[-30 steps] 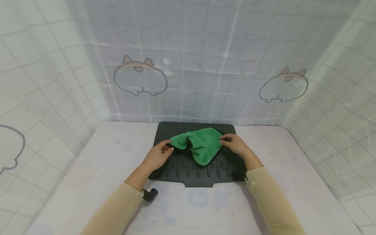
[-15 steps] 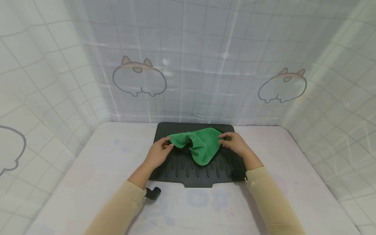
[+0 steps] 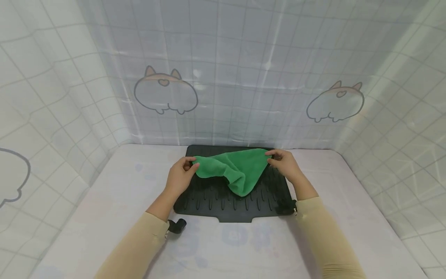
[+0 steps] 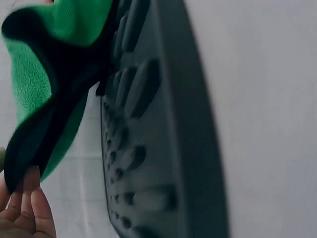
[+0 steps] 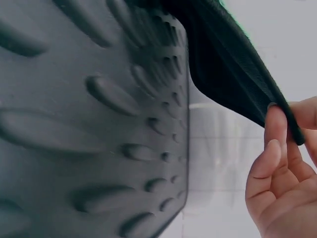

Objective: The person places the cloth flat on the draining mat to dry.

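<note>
A green cloth (image 3: 240,166) is stretched between my two hands over a black ribbed mat (image 3: 209,201). My left hand (image 3: 179,176) pinches its left corner between thumb and fingers; in the left wrist view that hand (image 4: 27,208) grips the edge, where the cloth's dark underside shows. At the other end my right hand (image 3: 283,164) pinches the right corner. The right wrist view has the fingers and thumb of this hand (image 5: 285,173) on the cloth's dark edge (image 5: 233,64), lifted off the mat. The middle of the cloth sags in folds and a rounded corner hangs toward me.
The mat lies on a pale patterned tabletop (image 3: 223,252), with a tab on its near edge. A tiled-print curtain (image 3: 251,97) with cartoon animals stands behind, and similar walls rise at both sides. A small black device (image 3: 178,226) sits at the left wrist.
Both hands have moved apart and slightly up, the left to the left and the right to the right. The cloth is now spread wider between them, its upper edge straighter.
</note>
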The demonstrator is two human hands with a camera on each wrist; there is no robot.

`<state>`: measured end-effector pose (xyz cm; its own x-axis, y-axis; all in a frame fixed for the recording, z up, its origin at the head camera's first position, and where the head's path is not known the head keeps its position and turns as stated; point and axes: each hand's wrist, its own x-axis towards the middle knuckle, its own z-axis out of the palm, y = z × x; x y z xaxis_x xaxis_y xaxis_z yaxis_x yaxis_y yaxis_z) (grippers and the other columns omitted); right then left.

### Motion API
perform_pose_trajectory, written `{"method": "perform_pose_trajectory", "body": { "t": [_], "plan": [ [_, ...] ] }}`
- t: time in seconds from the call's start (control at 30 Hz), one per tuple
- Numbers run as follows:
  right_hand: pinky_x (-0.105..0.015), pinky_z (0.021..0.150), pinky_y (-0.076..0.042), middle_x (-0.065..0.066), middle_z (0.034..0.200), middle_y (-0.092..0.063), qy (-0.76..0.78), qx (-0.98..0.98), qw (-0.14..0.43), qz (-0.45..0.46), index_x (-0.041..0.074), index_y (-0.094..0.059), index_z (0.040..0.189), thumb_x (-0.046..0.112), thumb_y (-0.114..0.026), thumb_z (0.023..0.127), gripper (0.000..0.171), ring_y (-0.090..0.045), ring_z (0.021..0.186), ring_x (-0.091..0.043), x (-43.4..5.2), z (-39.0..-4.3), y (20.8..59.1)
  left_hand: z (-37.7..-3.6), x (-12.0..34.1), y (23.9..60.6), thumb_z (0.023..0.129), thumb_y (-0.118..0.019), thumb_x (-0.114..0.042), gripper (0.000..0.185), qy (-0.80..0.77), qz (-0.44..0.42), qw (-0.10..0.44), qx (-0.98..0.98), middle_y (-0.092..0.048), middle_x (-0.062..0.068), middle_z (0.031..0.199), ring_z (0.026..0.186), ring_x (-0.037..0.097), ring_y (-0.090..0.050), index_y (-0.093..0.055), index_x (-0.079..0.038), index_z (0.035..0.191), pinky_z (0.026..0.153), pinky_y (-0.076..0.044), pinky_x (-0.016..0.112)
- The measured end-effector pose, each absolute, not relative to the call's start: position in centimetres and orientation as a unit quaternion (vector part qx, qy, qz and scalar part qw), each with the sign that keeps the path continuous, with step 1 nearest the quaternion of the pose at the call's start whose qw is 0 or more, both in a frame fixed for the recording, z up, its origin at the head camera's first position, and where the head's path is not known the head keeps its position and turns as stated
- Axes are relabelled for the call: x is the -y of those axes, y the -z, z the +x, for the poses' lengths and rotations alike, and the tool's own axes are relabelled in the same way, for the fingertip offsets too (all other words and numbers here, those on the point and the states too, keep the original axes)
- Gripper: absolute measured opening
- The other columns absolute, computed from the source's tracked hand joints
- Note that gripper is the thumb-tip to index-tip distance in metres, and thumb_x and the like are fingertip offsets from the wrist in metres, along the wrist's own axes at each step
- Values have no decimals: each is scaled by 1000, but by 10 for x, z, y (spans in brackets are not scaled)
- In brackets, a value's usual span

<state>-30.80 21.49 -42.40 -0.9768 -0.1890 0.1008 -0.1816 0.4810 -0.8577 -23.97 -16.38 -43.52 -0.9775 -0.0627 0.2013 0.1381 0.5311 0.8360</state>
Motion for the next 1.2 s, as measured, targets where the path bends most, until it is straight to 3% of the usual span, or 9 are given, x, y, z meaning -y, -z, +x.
{"method": "perform_pose_trajectory", "body": {
  "t": [0.1, 0.23, 0.37, 0.5, 0.57, 0.7, 0.8, 1.0, 1.2],
  "plan": [
    [-55, 83, -52, -18, 114, -58, 501, -860, -9, -102, 5, -67, 126, 8, -63, 98, 29, -61, 99, -47, -220, -307, 417, -241, 170, 432, 101, -62, -32, 37, 480, -24, 111, 870, -65, 14, 111, 94, 26, -59, -62, -10, 131, 75, -50, 37],
    [-44, 80, -54, -17, 120, -57, 499, -862, -17, -87, 6, -67, 127, 9, -61, 99, 29, -62, 98, -37, -225, -308, 409, -242, 178, 431, 101, -62, -29, 33, 473, -27, 120, 872, -65, 13, 111, 94, 25, -59, -64, -13, 129, 72, -49, 35],
    [-34, 80, -54, -16, 126, -53, 511, -855, -19, -80, 6, -65, 130, 11, -59, 101, 30, -61, 100, -28, -227, -313, 403, -244, 187, 432, 102, -62, -24, 27, 442, -26, 130, 887, -66, 14, 116, 99, 27, -61, -66, -13, 126, 77, -51, 40],
    [-37, 84, -54, -17, 129, -49, 541, -838, -20, -69, 6, -62, 135, 12, -57, 103, 33, -58, 107, -29, -222, -321, 404, -244, 196, 436, 101, -61, -16, 26, 341, -45, 107, 933, -65, 18, 125, 109, 35, -63, -66, -9, 126, 87, -52, 48],
    [-43, 90, -53, -20, 135, -48, 550, -832, 2, -70, 5, -57, 140, 13, -56, 104, 38, -56, 113, -32, -218, -325, 410, -244, 199, 438, 101, -61, -12, 28, 282, -63, 74, 955, -62, 20, 130, 115, 38, -61, -64, -7, 129, 92, -51, 51],
    [-48, 100, -49, -26, 149, -41, 538, -833, 103, -80, 5, -39, 153, 15, -54, 105, 51, -52, 125, -37, -211, -328, 424, -243, 204, 443, 100, -61, -11, 36, 232, -88, 0, 969, -58, 24, 134, 122, 42, -56, -59, -4, 135, 99, -47, 54],
    [-47, 100, -49, -27, 149, -41, 511, -840, 162, -87, 6, -33, 156, 18, -52, 106, 55, -52, 125, -39, -210, -325, 431, -243, 206, 444, 101, -61, -14, 39, 232, -92, -20, 968, -58, 25, 134, 123, 43, -56, -57, -4, 138, 100, -47, 55],
    [-47, 98, -50, -24, 142, -50, 477, -842, 224, -120, 1, -47, 146, 21, -53, 106, 45, -59, 115, -35, -213, -315, 433, -245, 209, 440, 102, -59, -14, 36, 240, -104, -13, 965, -57, 26, 136, 126, 43, -54, -60, -5, 137, 102, -45, 56],
    [-45, 97, -50, -16, 130, -62, 442, -843, 258, -165, -1, -62, 132, 21, -59, 103, 36, -62, 108, -28, -210, -304, 432, -248, 210, 436, 103, -55, -13, 31, 279, -89, -8, 956, -61, 24, 131, 107, 37, -63, -66, -6, 131, 87, -51, 49]
  ]
}}
